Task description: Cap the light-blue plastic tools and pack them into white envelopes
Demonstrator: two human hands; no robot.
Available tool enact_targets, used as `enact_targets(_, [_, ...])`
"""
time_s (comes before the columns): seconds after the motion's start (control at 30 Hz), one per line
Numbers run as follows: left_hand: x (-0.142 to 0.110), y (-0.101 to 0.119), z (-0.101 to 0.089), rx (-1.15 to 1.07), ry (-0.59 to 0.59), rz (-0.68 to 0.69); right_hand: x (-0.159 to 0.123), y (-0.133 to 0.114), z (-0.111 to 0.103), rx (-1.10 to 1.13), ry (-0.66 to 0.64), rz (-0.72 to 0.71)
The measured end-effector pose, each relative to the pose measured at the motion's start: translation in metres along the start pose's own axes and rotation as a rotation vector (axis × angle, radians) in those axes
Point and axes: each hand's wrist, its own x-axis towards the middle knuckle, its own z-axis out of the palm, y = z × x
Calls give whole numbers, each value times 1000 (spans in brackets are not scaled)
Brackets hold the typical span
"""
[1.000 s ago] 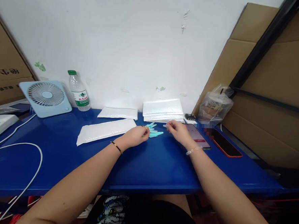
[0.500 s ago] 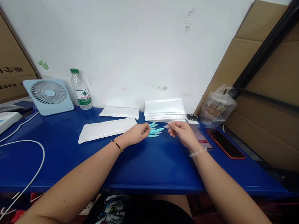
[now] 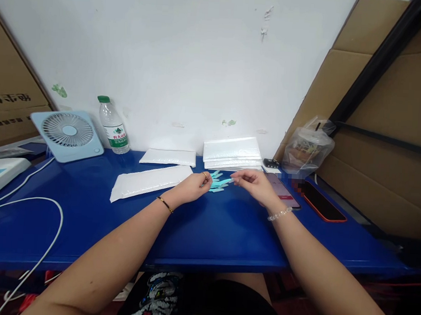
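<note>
My left hand is closed in a pinch at the near end of a slim teal plastic stick, which points to the right. Opposite it, my right hand has its thumb and fingertips pinched around a small translucent piece at the stick's far tip. Whether the piece sits over the tip or only touches it, I cannot tell. Several more pale teal sticks lie in a loose pile on the blue table just behind and beneath the held one, partly covered by my left fingers.
A white padded mailer lies left of my hands. Behind are another mailer and a stack of mailers. Phones and a bagged cup stand right; a fan, water bottle and white cable occupy the left.
My right hand has moved slightly left, bringing the translucent piece from a small gap away up to the teal stick's tip. My left hand has stayed in place.
</note>
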Motion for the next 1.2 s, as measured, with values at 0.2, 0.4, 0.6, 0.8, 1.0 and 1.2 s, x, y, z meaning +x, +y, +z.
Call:
enact_targets(0.2, [1, -1, 5, 44, -97, 18, 1, 11, 7, -66, -165, 42])
enact_targets(0.4, [9, -15, 11, 473, 48, -55, 3, 16, 3, -334, -216, -4])
enact_targets(0.6, [15, -25, 21, 457, -85, 62, 1, 18, 4, -628, -183, -241])
enact_targets(0.8, [12, -20, 23, 309, -132, 166, -4, 16, 12, -807, -359, -248])
enact_targets(1.0, [0, 2, 20, 503, -181, 160, -11, -7, 27, -1144, -407, -330])
enact_targets(1.2, [-16, 20, 26, 582, -208, 67, -16, -27, 43, -1361, -559, -324])
